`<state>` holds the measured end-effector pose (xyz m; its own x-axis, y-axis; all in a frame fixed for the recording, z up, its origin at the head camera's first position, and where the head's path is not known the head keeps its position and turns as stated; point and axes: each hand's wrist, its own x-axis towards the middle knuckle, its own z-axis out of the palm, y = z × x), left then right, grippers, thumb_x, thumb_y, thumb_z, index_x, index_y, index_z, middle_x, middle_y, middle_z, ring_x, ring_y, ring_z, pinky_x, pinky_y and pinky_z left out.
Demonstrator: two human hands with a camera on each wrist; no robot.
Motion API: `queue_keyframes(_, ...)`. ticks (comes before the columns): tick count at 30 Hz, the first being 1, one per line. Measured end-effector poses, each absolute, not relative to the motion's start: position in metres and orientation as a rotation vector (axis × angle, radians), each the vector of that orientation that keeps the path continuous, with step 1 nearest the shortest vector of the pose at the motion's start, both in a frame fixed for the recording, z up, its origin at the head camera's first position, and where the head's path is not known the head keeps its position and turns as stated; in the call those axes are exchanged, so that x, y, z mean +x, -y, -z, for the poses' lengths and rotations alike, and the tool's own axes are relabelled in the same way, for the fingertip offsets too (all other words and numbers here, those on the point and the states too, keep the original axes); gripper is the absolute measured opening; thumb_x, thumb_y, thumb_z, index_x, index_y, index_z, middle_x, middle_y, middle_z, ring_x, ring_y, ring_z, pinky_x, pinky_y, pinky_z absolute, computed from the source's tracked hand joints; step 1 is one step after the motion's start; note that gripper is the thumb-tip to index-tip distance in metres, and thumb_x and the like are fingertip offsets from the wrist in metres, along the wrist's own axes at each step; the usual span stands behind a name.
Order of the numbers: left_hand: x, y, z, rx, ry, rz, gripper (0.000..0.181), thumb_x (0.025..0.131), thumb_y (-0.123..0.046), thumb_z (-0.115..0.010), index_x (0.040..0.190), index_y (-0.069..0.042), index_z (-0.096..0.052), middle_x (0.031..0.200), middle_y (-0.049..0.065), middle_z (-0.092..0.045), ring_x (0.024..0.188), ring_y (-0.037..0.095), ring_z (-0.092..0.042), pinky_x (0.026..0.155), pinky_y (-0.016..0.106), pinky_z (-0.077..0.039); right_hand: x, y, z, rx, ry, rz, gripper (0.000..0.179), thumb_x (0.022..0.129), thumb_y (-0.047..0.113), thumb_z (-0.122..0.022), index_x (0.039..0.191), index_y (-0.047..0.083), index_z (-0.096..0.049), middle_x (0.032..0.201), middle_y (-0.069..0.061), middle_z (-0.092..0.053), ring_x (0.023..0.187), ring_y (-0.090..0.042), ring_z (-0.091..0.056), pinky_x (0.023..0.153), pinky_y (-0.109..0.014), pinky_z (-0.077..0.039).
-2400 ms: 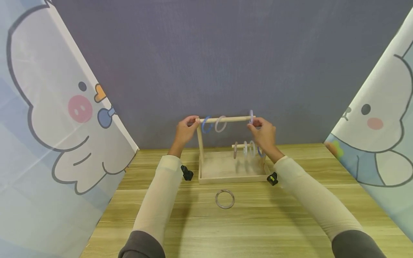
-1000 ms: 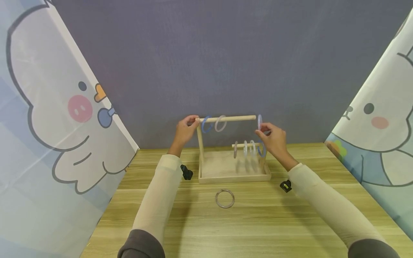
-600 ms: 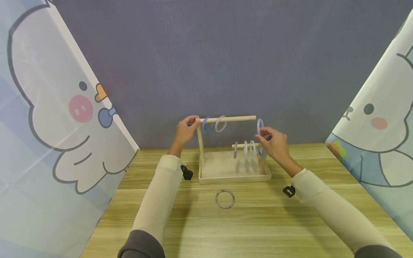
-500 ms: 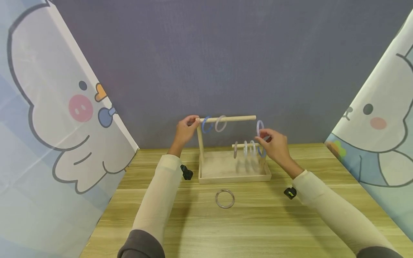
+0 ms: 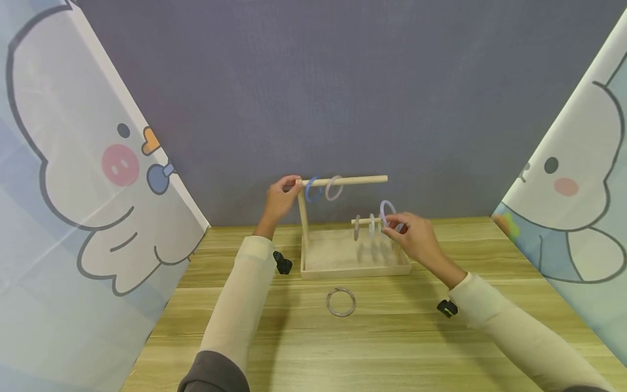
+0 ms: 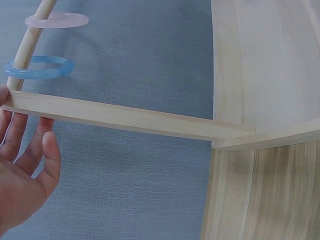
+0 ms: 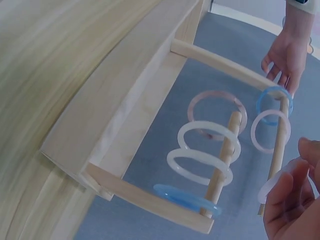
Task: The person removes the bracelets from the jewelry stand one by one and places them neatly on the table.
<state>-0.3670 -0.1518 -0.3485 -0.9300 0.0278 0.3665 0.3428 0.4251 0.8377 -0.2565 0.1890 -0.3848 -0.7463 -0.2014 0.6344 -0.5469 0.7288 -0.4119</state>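
Note:
My left hand (image 5: 279, 200) pinches the upper left corner of a wooden bangle rack (image 6: 130, 116), thumb on one side and fingers on the other. My right hand (image 5: 416, 234) holds a lavender bangle (image 5: 382, 210) between thumb and fingers, in front of the rack's short lower peg and off both bars. A blue bangle (image 6: 40, 74) and a pale pink bangle (image 6: 60, 22) hang on the long top bar. On the lower peg are a brownish-pink bangle (image 7: 192, 107), two whitish bangles (image 7: 210, 124) and a blue bangle (image 7: 185, 197); the head view partly hides these.
A greyish-brown bangle (image 5: 341, 316) lies flat on the wooden table (image 5: 343, 354) before the rack's tray. Small black devices show beside the left forearm (image 5: 282, 263) and right forearm (image 5: 448, 308). Behind stands a grey backdrop (image 5: 313, 98), with printed cartoon panels at both sides.
My right hand has drawn the lavender bangle off the top bar's right end, then lowered it and moved left toward the lower peg. The left hand stays at the rack's corner.

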Motion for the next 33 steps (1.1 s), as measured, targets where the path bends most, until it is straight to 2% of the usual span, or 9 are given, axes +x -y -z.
queue_keyframes(7,-0.367,0.153,0.348,-0.328,2.384,1.522,0.036,0.101,-0.035,-0.065,0.130,-0.014,-0.069,0.124,0.012,-0.070,0.114,0.031,-0.070,0.095,0.048,-0.057,-0.245,-0.184,0.389,0.659,2.355,-0.783,0.024,0.079,0.010,-0.087,0.100,0.002,-0.079,0.077,-0.004,-0.073,0.058,-0.008,-0.061,0.054,-0.022,-0.050)
queue_keyframes(12,-0.368,0.154,0.348,-0.341,2.372,1.539,0.036,0.101,-0.033,-0.065,0.129,-0.013,-0.069,0.123,0.013,-0.070,0.113,0.032,-0.069,0.095,0.048,-0.057,-0.238,-0.179,0.395,0.727,2.378,-0.776,0.022,0.078,0.009,-0.087,0.098,0.003,-0.078,0.075,-0.002,-0.071,0.057,-0.008,-0.059,0.052,-0.020,-0.048)
queue_keyframes(21,-0.367,0.154,0.348,-0.325,2.379,1.538,0.034,0.100,-0.033,-0.066,0.128,-0.013,-0.069,0.123,0.013,-0.071,0.113,0.032,-0.070,0.096,0.049,-0.057,-0.226,-0.173,0.408,0.816,2.482,-0.750,0.022,0.079,0.013,-0.088,0.097,0.008,-0.079,0.075,0.005,-0.070,0.059,0.002,-0.052,0.053,-0.018,-0.047)
queue_keyframes(33,-0.365,0.155,0.347,-0.326,2.409,1.509,0.037,0.101,-0.037,-0.063,0.131,-0.016,-0.068,0.127,0.011,-0.069,0.115,0.031,-0.069,0.095,0.047,-0.057,-0.218,-0.170,0.430,0.997,2.567,-0.732,0.021,0.077,0.012,-0.088,0.096,0.011,-0.078,0.072,0.008,-0.069,0.062,0.004,-0.056,0.056,-0.016,-0.050)
